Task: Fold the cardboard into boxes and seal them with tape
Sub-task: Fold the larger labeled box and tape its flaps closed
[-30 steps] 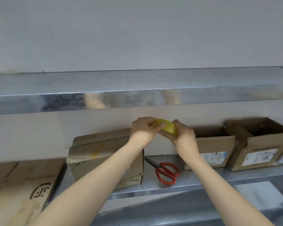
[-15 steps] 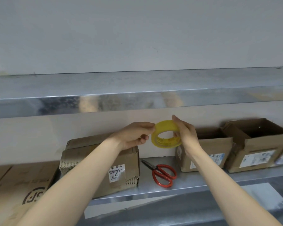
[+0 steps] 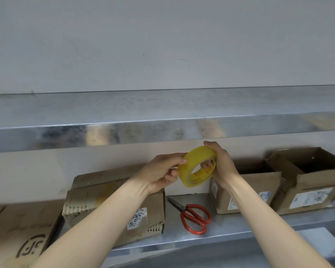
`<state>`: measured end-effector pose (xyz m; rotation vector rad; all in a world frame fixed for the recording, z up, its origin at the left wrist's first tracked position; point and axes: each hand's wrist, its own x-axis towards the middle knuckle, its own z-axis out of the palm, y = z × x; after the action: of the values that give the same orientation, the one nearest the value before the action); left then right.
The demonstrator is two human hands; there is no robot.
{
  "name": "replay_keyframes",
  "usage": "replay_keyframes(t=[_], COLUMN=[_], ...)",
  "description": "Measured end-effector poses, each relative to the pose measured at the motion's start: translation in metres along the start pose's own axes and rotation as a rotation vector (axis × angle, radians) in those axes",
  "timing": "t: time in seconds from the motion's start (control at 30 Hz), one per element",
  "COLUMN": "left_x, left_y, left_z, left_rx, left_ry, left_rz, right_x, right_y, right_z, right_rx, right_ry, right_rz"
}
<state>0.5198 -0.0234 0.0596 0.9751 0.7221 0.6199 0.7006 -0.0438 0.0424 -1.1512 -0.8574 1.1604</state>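
**Fingers (image 3: pixel 207 165) closed on the tape roll (image 3: pixel 196 156), free end apparently being sought**

The tape roll is held in the air in front of the lower shelf (image 3: pixel 230 227), above the red scissors (image 3: pixel 195 217). It is gripped by the right hand (image 3: pixel 223 167), whose fingers are hooked through the core, presumably so that the roll is steadied yet can be turned. The outer band is pinched by the left hand (image 3: pixel 161 171), thumb on top. This is judged to be a search for the tape's free end, which cannot be made out. A closed box (image 3: pixel 114 206) is set on the shelf below the left wrist, probably within reach for sealing. Flat cardboard (image 3: pixel 17 238) is seen at the far left, not yet folded. The scissors are laid close by, likely for cutting the strip.
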Motion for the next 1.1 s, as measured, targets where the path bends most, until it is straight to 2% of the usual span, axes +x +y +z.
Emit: replay_keyframes(t=[0.23,0.57,0.9,1.1], left_x=[-0.004,-0.01,-0.018,-0.014], left_y=[0.004,-0.002,-0.002,-0.004], left_z=[0.003,0.005,0.01,0.012], left_rx=[0.026,0.002,0.04,0.013], left_ry=[0.03,0.114,0.094,0.147], left_rz=[0.004,-0.016,-0.003,0.012], right_x=[-0.004,-0.019,-0.032,-0.036], right_y=[-0.009,-0.022,-0.027,-0.032], right_z=[0.005,0.011,0.013,0.016], right_rx=[-0.112,-0.262,-0.113,-0.198], right_ry=[0.023,0.055,0.12,0.147], right_rz=[-0.075,-0.072,0.011,-0.105])
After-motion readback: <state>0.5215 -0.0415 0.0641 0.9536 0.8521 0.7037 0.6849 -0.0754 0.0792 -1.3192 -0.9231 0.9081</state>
